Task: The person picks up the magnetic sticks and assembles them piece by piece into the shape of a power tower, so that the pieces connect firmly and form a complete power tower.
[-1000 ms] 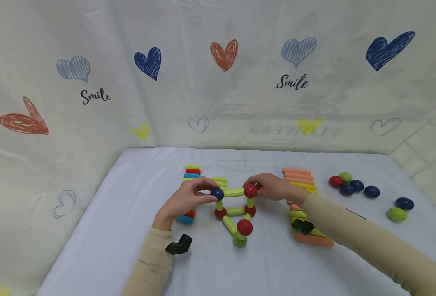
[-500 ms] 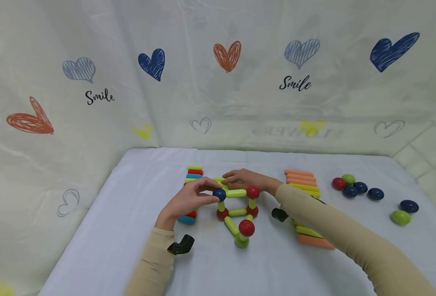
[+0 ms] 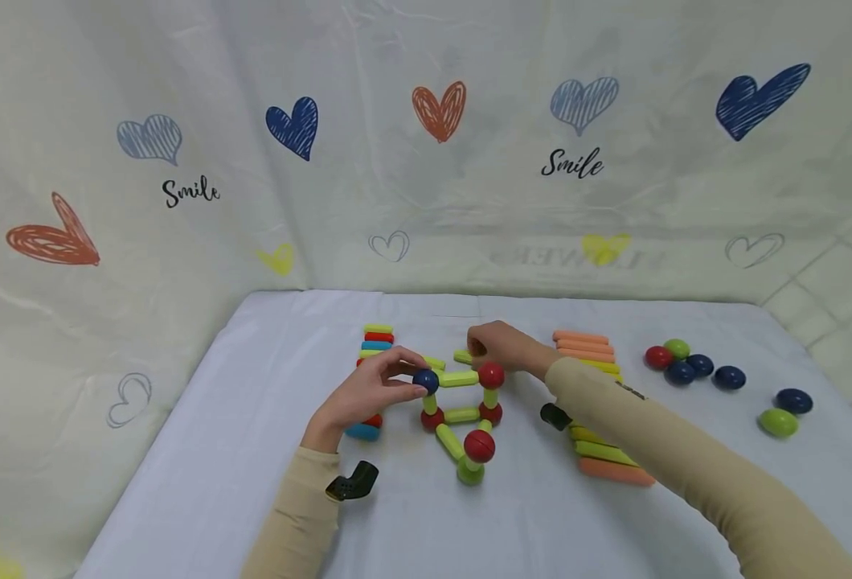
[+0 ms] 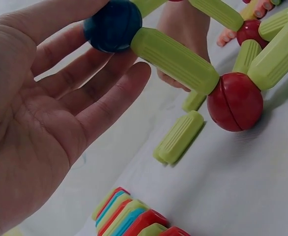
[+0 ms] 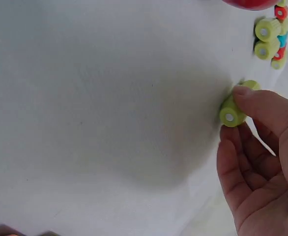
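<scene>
A frame of yellow-green magnetic rods and balls stands mid-table. At its upper left corner my left hand pinches the dark blue ball between thumb and fingertips; the left wrist view shows the other fingers spread beneath. A red ball tops the opposite upper corner, and a green ball sits at the front under another red ball. Behind the frame, my right hand pinches a short yellow-green magnetic rod between thumb and fingers, low over the cloth in the right wrist view.
Two loose yellow-green rods lie behind the frame. A row of short coloured rods runs down the left. Longer orange and yellow rods lie right, partly under my right forearm. Several loose balls rest farther right.
My right hand has left the red upper corner ball, reached over to the loose rods behind the frame, and drawn back right with one rod. My left hand still holds the blue ball.
</scene>
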The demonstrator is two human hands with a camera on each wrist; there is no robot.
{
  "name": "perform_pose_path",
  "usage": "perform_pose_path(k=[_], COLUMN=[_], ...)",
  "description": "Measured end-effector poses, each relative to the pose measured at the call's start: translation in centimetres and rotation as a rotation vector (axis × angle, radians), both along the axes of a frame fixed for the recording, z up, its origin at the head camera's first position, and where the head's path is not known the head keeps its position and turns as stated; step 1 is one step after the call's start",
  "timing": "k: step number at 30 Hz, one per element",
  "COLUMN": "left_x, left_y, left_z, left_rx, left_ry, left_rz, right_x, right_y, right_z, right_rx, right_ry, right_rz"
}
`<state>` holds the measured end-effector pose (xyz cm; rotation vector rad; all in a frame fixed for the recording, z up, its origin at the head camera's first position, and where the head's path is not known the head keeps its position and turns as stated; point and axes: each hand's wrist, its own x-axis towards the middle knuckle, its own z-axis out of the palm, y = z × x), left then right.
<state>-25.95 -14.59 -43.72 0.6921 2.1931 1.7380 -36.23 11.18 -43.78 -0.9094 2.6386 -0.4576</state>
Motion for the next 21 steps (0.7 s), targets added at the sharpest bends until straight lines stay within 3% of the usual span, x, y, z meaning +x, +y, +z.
perform_pose_path(k=[5, 9, 16, 21], left_x=[-0.1, -0.1, -0.2, -0.2], left_y=[0.2, 0.2, 0.3, 0.2], left_z=[-0.2, -0.3, -0.3, -0.3], left_rx=[-0.013, -0.013, -0.005, -0.017], left_ry=[-0.008, -0.007, -0.011, -0.007], left_rz=[-0.009, -0.01, -0.02, -0.012], right_x=[0.9, 1.9, 5.2, 9.2], right_y=[0.9, 2.9, 7.4, 8.1], right_z=[0.9, 2.5, 5.8, 6.9], right_rx=[0.022, -0.074, -0.423, -0.648], right_ry=[0.019, -0.021, -0.413, -0.632], right_rz=[-0.076, -0.17, -0.432, -0.469])
